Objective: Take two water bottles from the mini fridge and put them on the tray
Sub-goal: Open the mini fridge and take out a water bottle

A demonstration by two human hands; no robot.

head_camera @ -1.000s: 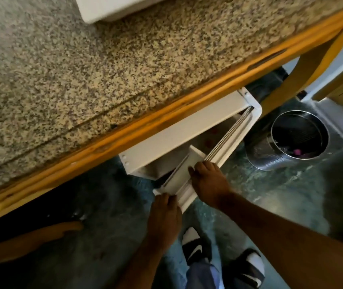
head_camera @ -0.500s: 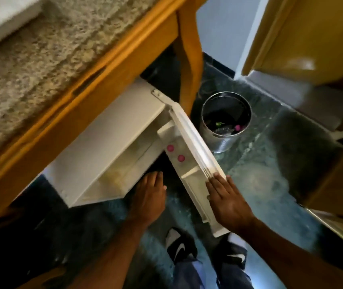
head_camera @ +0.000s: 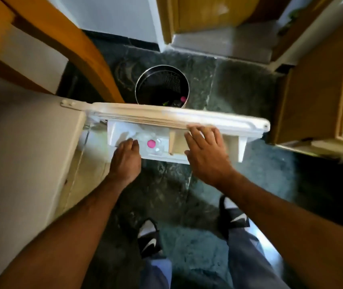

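The white mini fridge [head_camera: 26, 155] stands at the left under the wooden counter, with its door [head_camera: 179, 117] swung wide open towards me. In the door shelf stands a clear water bottle with a pink cap [head_camera: 151, 143]. My left hand [head_camera: 125, 158] reaches into that shelf just left of the pink cap; its fingertips are hidden, so any bottle under them and its grip do not show. My right hand [head_camera: 205, 150] lies flat with spread fingers against the door's inner edge, holding nothing. No tray is in view.
A round metal waste bin [head_camera: 162, 86] stands on the dark green floor just behind the open door. A curved wooden counter leg [head_camera: 78, 55] is at the upper left. Wooden cabinets [head_camera: 316, 84] close the right side. My feet [head_camera: 149, 240] are below.
The fridge door has swung from nearly shut to wide open. My left hand has moved from the fridge front into the door shelf, covering one of the two pink caps.
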